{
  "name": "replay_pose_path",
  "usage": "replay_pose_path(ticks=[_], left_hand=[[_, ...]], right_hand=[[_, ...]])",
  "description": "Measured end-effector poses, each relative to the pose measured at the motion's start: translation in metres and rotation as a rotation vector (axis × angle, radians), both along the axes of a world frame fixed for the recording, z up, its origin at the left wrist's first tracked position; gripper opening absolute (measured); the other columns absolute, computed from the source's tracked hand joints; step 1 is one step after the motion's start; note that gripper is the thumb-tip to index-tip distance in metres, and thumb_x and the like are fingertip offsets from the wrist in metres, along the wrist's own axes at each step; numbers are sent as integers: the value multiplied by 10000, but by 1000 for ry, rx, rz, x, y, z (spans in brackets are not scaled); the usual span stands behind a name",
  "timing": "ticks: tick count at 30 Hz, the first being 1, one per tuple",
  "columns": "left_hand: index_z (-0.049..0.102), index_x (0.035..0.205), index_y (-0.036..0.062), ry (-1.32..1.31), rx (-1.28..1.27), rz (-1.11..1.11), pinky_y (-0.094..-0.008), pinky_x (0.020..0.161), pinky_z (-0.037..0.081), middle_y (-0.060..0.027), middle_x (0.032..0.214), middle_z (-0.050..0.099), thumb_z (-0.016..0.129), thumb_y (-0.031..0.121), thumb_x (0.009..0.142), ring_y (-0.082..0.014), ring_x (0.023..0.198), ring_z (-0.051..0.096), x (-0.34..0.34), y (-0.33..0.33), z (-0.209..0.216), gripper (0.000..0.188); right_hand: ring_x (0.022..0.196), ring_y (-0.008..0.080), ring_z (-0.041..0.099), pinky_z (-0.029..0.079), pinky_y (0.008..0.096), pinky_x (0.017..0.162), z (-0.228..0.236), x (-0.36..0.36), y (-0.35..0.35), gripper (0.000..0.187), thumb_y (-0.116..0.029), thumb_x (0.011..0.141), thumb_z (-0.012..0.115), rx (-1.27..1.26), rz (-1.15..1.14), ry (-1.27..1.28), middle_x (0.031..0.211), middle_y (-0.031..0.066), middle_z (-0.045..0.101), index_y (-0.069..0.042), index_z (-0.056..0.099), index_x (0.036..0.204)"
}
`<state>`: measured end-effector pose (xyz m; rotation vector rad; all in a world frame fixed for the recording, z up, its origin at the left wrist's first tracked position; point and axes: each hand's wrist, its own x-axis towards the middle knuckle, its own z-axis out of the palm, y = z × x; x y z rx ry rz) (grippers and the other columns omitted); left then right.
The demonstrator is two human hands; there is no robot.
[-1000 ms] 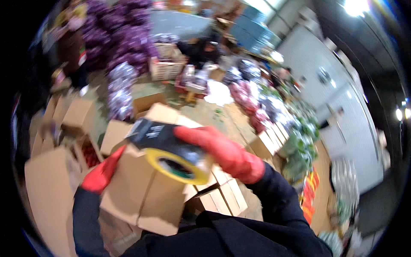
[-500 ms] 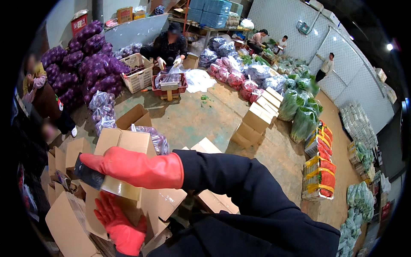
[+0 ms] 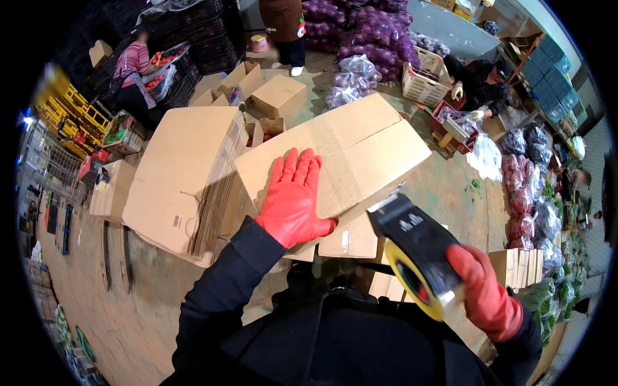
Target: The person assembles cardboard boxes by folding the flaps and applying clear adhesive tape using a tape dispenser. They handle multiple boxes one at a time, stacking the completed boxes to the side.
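My left hand [image 3: 293,204], in a red rubber glove, lies flat on top of a closed cardboard box [image 3: 367,151], fingers stretched out and thumb over its near edge. A strip of clear tape [image 3: 331,161] runs across the box top. In my right hand [image 3: 486,293], gloved the same way, is a black tape dispenser [image 3: 415,228] with a yellowish tape roll [image 3: 412,280]. The dispenser's front end is close to the box's near right edge; I cannot tell whether it touches. The right hand is slightly blurred.
Flattened cartons [image 3: 177,180] stand stacked to the left of the box. Smaller cartons [image 3: 351,238] lie below it. Beyond are an open carton [image 3: 273,125], purple net sacks [image 3: 380,38] and a crate [image 3: 425,77]. Co-workers [image 3: 479,83] sit and stand around.
The view has swung to the left. My right hand has brought the tape dispenser from the box's far left side to its near right. My left hand now presses on the box top.
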<state>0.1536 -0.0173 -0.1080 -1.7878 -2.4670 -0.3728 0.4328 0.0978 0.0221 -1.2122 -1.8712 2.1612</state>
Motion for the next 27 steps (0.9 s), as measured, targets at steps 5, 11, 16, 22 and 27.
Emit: replay_pose_path(ticks=[5,11,16,22,27], left_hand=[[250,1425,-41,-40,-22,11,-492,1137,101,-238,1484,244,672,527,622,-403,1393,171,4,7,3,1071],[253,1419,-49,-44,-100,2,-476,1144,78,-229,1485,247,661,533,638,-393,1400,152,9,12,11,1056],[247,1415,-58,-15,-75,24,-492,1136,114,-249,1475,250,727,440,603,-414,1391,167,13,4,14,1066],[258,1426,-32,-6,-56,-24,-475,1144,80,-209,1495,242,702,502,621,-368,1408,150,5,10,7,1063],[264,1422,-34,23,-38,-49,-482,1142,104,-231,1485,248,734,438,605,-385,1401,161,6,18,6,1054]], right_hand=[[885,165,592,468,298,786,-19,72,-9,543,-393,865,615,108,-68,-155,960,116,643,78,561,1131],[978,194,576,448,318,859,-90,76,-14,564,-367,886,603,55,-54,-122,1049,153,636,102,531,1190],[907,208,603,465,327,827,-141,38,-5,480,-369,887,593,164,15,-129,972,172,664,61,606,1100],[748,142,597,479,276,687,-185,-13,18,470,-397,861,644,63,-163,142,811,80,657,58,663,974],[655,123,604,481,279,585,-183,-9,33,381,-350,899,617,-279,-324,221,808,58,665,15,662,1000]])
